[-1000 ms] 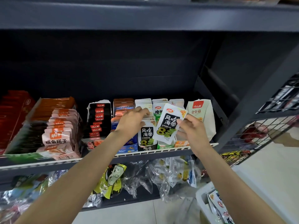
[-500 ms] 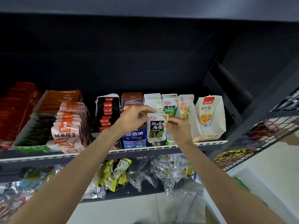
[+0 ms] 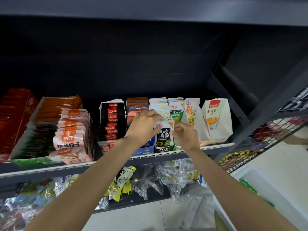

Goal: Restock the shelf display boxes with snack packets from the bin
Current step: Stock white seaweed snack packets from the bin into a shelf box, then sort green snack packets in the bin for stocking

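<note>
A white and black kelp snack packet (image 3: pixel 164 133) stands upright at the front of its display box (image 3: pixel 164 149) on the middle shelf. My left hand (image 3: pixel 143 125) pinches the packet's top left corner, fingers curled over the row behind. My right hand (image 3: pixel 185 135) is at the packet's right edge with curled fingers touching it. More white packets (image 3: pixel 158 105) stand in the same row behind. The bin is a white container (image 3: pixel 275 194) at the lower right, mostly out of frame.
Neighbouring display boxes hold black-and-red packets (image 3: pixel 112 121), pink fish packets (image 3: pixel 71 137), green konjac packets (image 3: pixel 175 112) and a white mushroom box (image 3: pixel 216 120). The shelf's front edge (image 3: pixel 166 155) runs below. Clear bagged snacks (image 3: pixel 166 177) fill the lower shelf. A wire rack (image 3: pixel 270 135) stands right.
The kelp packet went from tilted in my right hand beside the row to upright in the front of its box. Both hands closed in on its top.
</note>
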### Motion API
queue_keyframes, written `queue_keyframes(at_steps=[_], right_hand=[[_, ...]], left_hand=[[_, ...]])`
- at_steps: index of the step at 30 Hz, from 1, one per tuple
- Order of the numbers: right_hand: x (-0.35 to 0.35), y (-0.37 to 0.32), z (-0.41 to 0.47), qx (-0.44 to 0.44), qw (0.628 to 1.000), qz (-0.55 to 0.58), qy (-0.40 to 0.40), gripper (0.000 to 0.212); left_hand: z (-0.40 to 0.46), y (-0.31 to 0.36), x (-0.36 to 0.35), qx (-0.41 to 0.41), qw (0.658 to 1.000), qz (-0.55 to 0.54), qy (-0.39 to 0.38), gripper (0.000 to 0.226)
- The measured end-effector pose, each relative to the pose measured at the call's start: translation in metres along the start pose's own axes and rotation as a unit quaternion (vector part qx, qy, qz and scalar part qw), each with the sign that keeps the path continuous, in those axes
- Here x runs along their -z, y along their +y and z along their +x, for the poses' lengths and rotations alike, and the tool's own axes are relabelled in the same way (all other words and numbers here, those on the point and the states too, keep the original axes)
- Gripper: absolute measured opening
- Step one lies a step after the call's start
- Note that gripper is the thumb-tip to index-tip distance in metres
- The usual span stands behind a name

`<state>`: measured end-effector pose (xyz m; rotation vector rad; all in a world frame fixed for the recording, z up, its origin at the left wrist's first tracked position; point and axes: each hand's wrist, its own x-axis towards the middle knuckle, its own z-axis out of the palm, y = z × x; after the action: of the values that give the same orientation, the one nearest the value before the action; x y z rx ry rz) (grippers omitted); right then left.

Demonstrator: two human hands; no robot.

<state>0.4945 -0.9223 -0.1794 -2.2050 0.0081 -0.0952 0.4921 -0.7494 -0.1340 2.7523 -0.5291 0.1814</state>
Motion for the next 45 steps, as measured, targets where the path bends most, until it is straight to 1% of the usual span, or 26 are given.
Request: queue_keyframes(at_steps=[3,6,9,11,13,16,18,20,24,26,28,31,34,37,38,39,40,41,43,45], right_hand=[[0.017,0.005,-0.007,0.000,0.999,0.041,0.001,0.015],[0.046,0.021,-0.023,-0.009,0.998,0.055,0.013,0.014],[0.078,0.052,-0.047,-0.049,0.996,0.072,0.023,0.017],[0.098,0.083,-0.068,-0.097,0.992,0.070,0.032,0.019],[0.118,0.116,-0.093,-0.142,0.987,0.056,0.048,0.018],[0.147,0.171,-0.133,-0.214,0.975,0.003,0.056,0.015],[0.162,0.208,-0.159,-0.267,0.962,-0.019,0.050,0.016],[0.175,0.241,-0.181,-0.325,0.944,-0.035,0.044,0.029],[0.194,0.297,-0.205,-0.371,0.924,-0.092,-0.007,0.056],[0.198,0.318,-0.208,-0.355,0.925,-0.128,-0.050,0.067],[0.198,0.334,-0.208,-0.328,0.926,-0.159,-0.097,0.073],[0.197,0.348,-0.200,-0.287,0.924,-0.194,-0.159,0.077],[0.196,0.362,-0.189,-0.249,0.921,-0.225,-0.199,0.081],[0.193,0.369,-0.185,-0.254,0.911,-0.248,-0.211,0.079],[0.193,0.369,-0.186,-0.250,0.909,-0.265,-0.202,0.077],[0.193,0.369,-0.187,-0.244,0.908,-0.282,-0.191,0.074],[0.193,0.367,-0.188,-0.237,0.907,-0.296,-0.183,0.072],[0.194,0.366,-0.189,-0.234,0.906,-0.305,-0.179,0.070],[0.196,0.365,-0.190,-0.233,0.902,-0.312,-0.184,0.067],[0.197,0.365,-0.189,-0.239,0.901,-0.308,-0.192,0.066]], left_hand=[[-0.002,0.014,-0.007,-0.055,0.997,0.020,0.047,0.033],[-0.001,0.036,-0.024,-0.130,0.988,0.009,0.082,0.029],[0.000,0.072,-0.048,-0.176,0.981,-0.018,0.080,0.025],[-0.002,0.103,-0.068,-0.183,0.982,-0.047,0.027,0.027],[-0.007,0.136,-0.094,-0.167,0.982,-0.074,-0.041,0.031],[-0.013,0.181,-0.143,-0.142,0.979,-0.104,-0.107,0.031],[-0.014,0.208,-0.178,-0.130,0.972,-0.109,-0.163,0.033],[-0.017,0.232,-0.210,-0.119,0.961,-0.093,-0.234,0.035],[-0.020,0.273,-0.265,-0.119,0.939,-0.046,-0.319,0.041],[-0.021,0.286,-0.292,-0.108,0.927,-0.018,-0.358,0.051],[-0.024,0.293,-0.315,-0.107,0.917,0.014,-0.383,0.065],[-0.022,0.292,-0.338,-0.109,0.913,0.047,-0.389,0.083],[-0.019,0.288,-0.350,-0.114,0.912,0.065,-0.390,0.090],[-0.013,0.291,-0.342,-0.134,0.905,0.095,-0.393,0.082],[-0.013,0.294,-0.341,-0.160,0.893,0.128,-0.401,0.074],[-0.014,0.295,-0.339,-0.176,0.884,0.150,-0.406,0.062],[-0.015,0.294,-0.339,-0.199,0.881,0.155,-0.401,0.052],[-0.016,0.292,-0.338,-0.205,0.882,0.156,-0.395,0.049],[-0.018,0.289,-0.331,-0.219,0.889,0.142,-0.377,0.050],[-0.018,0.285,-0.322,-0.198,0.904,0.106,-0.364,0.037]])
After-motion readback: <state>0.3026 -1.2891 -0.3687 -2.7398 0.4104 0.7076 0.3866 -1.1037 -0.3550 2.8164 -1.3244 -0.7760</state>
